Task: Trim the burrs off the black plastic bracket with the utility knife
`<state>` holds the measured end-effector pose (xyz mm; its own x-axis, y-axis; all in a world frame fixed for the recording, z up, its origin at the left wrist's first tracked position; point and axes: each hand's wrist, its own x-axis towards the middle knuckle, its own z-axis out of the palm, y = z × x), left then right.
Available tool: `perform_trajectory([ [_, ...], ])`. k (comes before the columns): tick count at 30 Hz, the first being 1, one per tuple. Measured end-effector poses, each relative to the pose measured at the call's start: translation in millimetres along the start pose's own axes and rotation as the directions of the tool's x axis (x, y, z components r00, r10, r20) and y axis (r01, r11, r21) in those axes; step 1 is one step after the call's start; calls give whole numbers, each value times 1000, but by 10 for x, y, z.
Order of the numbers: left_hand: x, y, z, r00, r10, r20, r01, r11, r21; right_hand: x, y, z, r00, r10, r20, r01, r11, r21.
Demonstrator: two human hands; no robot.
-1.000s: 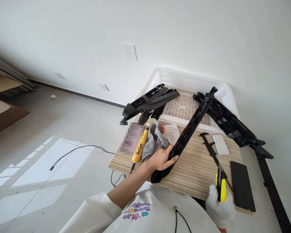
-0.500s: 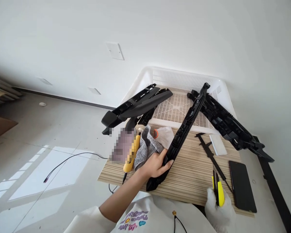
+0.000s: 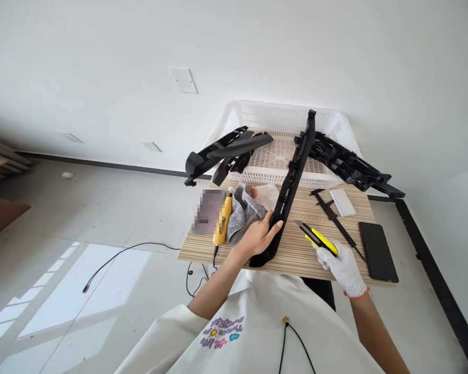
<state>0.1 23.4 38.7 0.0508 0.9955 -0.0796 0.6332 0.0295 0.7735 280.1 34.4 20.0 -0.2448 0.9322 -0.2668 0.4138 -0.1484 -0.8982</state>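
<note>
My bare left hand (image 3: pixel 259 235) grips the lower end of a long black plastic trim part (image 3: pixel 290 189), which slants away from me with its far end over the basket. In my white-gloved right hand (image 3: pixel 341 265) is a yellow and black utility knife (image 3: pixel 320 241), its blade out and pointing left toward the trim part, apart from it. A grey cloth (image 3: pixel 244 213) lies left of my left hand, beside a yellow pen-shaped tool (image 3: pixel 222 222) with a cord.
A white plastic basket (image 3: pixel 284 176) stands against the wall, with black plastic parts (image 3: pixel 230 153) across its left side and another (image 3: pixel 351 162) over its right. On the striped table (image 3: pixel 296 259) lie a black caliper (image 3: pixel 335 221), a white block (image 3: pixel 342 202), a dark phone (image 3: pixel 378 252) and a white glove (image 3: pixel 267 195).
My right hand has come up and left with the knife, whose blade now points toward the trim part. My left hand still holds the part. The view has shifted.
</note>
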Motion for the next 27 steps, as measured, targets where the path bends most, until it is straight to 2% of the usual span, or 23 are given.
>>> perform_trajectory([
  [3, -22, 42, 85, 999, 2, -46, -6, 997, -79, 200, -153, 40, 996, 17, 86, -31, 986, 164],
  [8, -28, 0, 193, 996, 19, -85, -28, 994, -104, 384, -237, 61, 994, 37, 101, -53, 986, 160],
  [15, -52, -59, 203, 995, 12, -95, -19, 997, -74, 348, -193, 59, 1000, 12, 12, -14, 983, 184],
  [22, -40, -56, 206, 995, 20, -96, -23, 999, -31, 338, -303, 89, 986, 89, 144, -124, 960, 252],
  [27, -21, -46, 194, 996, 11, -91, -15, 999, -42, 336, -231, 177, 992, 61, 107, -91, 948, 305],
])
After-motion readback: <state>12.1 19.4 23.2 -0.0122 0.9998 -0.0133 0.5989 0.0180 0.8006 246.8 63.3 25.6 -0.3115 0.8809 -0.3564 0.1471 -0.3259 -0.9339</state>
